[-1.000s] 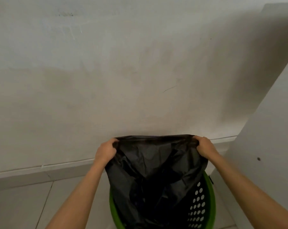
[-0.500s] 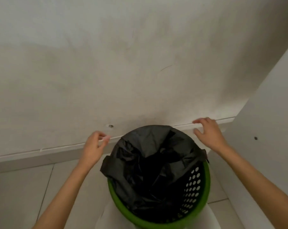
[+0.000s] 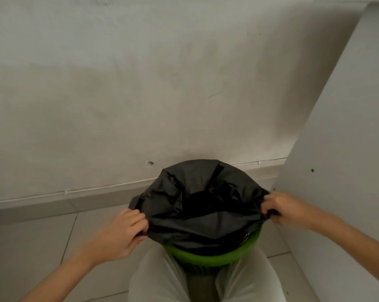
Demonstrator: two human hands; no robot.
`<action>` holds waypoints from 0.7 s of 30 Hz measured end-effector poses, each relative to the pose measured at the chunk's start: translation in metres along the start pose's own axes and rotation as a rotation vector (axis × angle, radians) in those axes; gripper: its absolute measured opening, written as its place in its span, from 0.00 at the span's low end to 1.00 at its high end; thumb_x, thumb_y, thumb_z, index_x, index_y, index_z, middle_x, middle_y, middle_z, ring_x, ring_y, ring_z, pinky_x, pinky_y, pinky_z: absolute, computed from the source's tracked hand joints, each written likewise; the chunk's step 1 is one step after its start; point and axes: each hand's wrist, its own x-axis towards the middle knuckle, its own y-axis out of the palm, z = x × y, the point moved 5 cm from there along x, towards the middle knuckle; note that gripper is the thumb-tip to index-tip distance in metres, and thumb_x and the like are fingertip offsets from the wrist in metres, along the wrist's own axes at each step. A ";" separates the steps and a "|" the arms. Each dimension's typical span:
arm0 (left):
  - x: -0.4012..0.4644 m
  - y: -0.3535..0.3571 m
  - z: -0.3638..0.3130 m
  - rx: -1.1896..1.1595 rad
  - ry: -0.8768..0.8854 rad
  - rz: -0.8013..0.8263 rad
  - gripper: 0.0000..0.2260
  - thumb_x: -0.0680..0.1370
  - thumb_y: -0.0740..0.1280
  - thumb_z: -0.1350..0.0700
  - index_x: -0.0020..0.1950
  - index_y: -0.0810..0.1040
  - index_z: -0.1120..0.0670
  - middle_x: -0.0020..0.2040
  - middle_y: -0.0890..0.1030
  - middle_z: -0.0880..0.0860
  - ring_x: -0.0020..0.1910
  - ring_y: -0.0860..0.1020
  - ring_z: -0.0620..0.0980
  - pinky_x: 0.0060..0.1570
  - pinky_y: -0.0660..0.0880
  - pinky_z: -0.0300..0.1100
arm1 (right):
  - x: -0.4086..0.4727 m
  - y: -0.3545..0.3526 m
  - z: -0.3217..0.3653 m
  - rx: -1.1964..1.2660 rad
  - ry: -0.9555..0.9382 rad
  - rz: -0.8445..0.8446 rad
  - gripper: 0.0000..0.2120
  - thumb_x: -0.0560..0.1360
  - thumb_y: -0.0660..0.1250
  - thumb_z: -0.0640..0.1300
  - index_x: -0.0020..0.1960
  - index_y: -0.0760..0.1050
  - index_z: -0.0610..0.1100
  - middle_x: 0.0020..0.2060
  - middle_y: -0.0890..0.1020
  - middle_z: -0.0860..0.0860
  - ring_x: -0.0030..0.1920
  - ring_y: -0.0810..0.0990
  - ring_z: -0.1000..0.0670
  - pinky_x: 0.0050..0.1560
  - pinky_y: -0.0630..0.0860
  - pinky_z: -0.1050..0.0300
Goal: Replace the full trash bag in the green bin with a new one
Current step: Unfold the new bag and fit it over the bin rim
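Head view: hands (image 3: 216, 219) grip black bag (image 3: 197, 192), hiding most of green bin (image 3: 206, 257).

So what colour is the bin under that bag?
Bright green. The bin's rim peeks out below the black bag, seen from the head camera.

Bin (image 3: 208, 257) hemmed in: wall (image 3: 140, 94) just beyond the hands, white panel (image 3: 336, 149) close by right hand (image 3: 286, 209). Open floor (image 3: 31, 243) past left hand (image 3: 121, 233). Knees (image 3: 153, 277) flank bin.
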 end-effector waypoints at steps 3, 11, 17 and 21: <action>-0.023 0.016 -0.017 0.163 0.122 -0.079 0.02 0.75 0.57 0.57 0.42 0.67 0.52 0.42 0.66 0.51 0.38 0.65 0.48 0.31 0.67 0.36 | -0.050 0.012 -0.002 0.050 -0.074 -0.311 0.10 0.65 0.61 0.37 0.38 0.64 0.50 0.40 0.72 0.50 0.42 0.69 0.51 0.41 0.63 0.67; -0.028 0.099 -0.028 0.132 0.042 0.406 0.19 0.61 0.66 0.54 0.50 0.68 0.49 0.40 0.83 0.43 0.40 0.80 0.40 0.42 0.76 0.29 | -0.060 0.123 0.007 -0.116 0.128 -0.219 0.12 0.62 0.60 0.44 0.45 0.65 0.46 0.34 0.82 0.49 0.39 0.80 0.49 0.42 0.71 0.63; 0.013 0.062 -0.049 -0.106 -0.256 1.133 0.25 0.75 0.65 0.52 0.71 0.64 0.51 0.72 0.65 0.55 0.72 0.62 0.54 0.71 0.55 0.54 | -0.020 0.083 0.021 -0.097 0.287 0.307 0.18 0.63 0.74 0.40 0.52 0.76 0.37 0.48 0.81 0.40 0.46 0.82 0.45 0.46 0.78 0.62; 0.050 -0.026 -0.046 -0.184 -0.396 0.992 0.15 0.76 0.63 0.46 0.58 0.77 0.52 0.58 0.79 0.53 0.55 0.77 0.51 0.54 0.71 0.42 | -0.024 -0.013 0.049 0.088 0.265 0.537 0.07 0.75 0.61 0.46 0.43 0.76 0.44 0.41 0.79 0.47 0.43 0.75 0.48 0.40 0.71 0.59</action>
